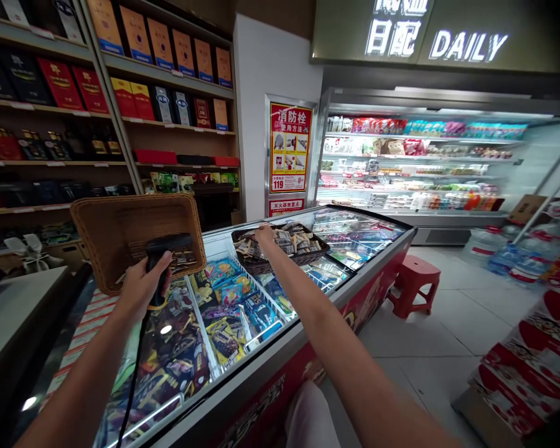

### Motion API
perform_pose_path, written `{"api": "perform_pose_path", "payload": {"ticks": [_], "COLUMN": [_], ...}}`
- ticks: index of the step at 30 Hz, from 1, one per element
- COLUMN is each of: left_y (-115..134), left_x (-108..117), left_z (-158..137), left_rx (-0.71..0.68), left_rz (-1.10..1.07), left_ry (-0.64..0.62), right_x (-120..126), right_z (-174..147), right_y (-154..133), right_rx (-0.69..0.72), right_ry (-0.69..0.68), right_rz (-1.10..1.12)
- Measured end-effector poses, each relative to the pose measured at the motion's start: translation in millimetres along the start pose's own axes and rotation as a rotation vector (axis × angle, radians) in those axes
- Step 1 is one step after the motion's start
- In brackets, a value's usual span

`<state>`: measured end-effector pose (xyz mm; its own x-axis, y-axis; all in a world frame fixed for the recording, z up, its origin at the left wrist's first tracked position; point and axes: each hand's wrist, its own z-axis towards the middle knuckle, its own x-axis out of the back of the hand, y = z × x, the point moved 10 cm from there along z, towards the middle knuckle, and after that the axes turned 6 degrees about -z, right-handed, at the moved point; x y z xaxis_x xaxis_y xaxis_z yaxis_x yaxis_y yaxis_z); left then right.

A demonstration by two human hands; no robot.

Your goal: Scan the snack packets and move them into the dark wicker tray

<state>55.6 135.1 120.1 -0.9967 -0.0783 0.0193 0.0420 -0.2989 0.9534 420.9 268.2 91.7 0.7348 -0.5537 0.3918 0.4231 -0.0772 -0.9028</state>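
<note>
My left hand (145, 278) is wrapped round the grip of a black handheld barcode scanner (161, 249), whose cord hangs down over the freezer. Behind the scanner, a tan wicker basket (137, 199) stands tilted, with a few small packets near its lower edge. My right hand (264, 236) reaches into a dark brown woven basket (273, 264) filled with small wrapped packets (298, 239). Its fingers are drawn together and point down among the packets; what they grip is hidden. That dark basket rests on top of the chest freezer (280, 336).
Wire dividers part the bagged ice creams (224, 336) inside the freezer. Shelves of boxed bottles (168, 106) rise on the left. A red stool (415, 283), water jugs (532, 255) and stacked red-and-white cartons (532, 367) stand on the right. A refrigerated display (415, 155) lines the back.
</note>
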Motion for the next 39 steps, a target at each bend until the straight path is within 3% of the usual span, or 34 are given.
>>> {"api": "perform_pose_path", "payload": {"ticks": [5, 10, 14, 19, 24, 29, 32, 34, 36, 39], "left_y": [-14, -38, -55, -60, -58, -66, -72, -75, -78, -79], "left_x": [28, 61, 73, 65, 56, 61, 69, 76, 85, 97], "left_z": [15, 7, -3, -9, -19, -27, -29, -29, -29, -30], "left_rx": [0.046, 0.077, 0.129, 0.130, 0.137, 0.153, 0.154, 0.161, 0.162, 0.154], "left_rz": [-0.063, -0.086, -0.086, -0.090, -0.084, -0.049, -0.059, -0.074, -0.097, -0.138], "left_ry": [0.081, 0.145, 0.168, 0.136, 0.101, 0.074, 0.088, 0.120, 0.172, 0.238], "right_x": [-28, -86, -116, -113, -100, -45, -6, 6, -5, -71], "right_z": [-12, -62, -80, -73, -97, -133, -150, -159, -166, -177], "right_y": [-18, -47, -37, -18, -11, 16, 33, 33, 21, -16], "right_rx": [0.004, 0.382, 0.568, 0.634, 0.780, 0.847, 0.814, 0.777, 0.779, 0.885], "right_ry": [0.020, 0.079, 0.105, 0.021, -0.084, -0.080, -0.025, 0.000, 0.004, -0.083], "right_rz": [-0.119, -0.535, -0.829, -0.856, -0.911, -0.982, -1.026, -1.038, -1.009, -0.888]}}
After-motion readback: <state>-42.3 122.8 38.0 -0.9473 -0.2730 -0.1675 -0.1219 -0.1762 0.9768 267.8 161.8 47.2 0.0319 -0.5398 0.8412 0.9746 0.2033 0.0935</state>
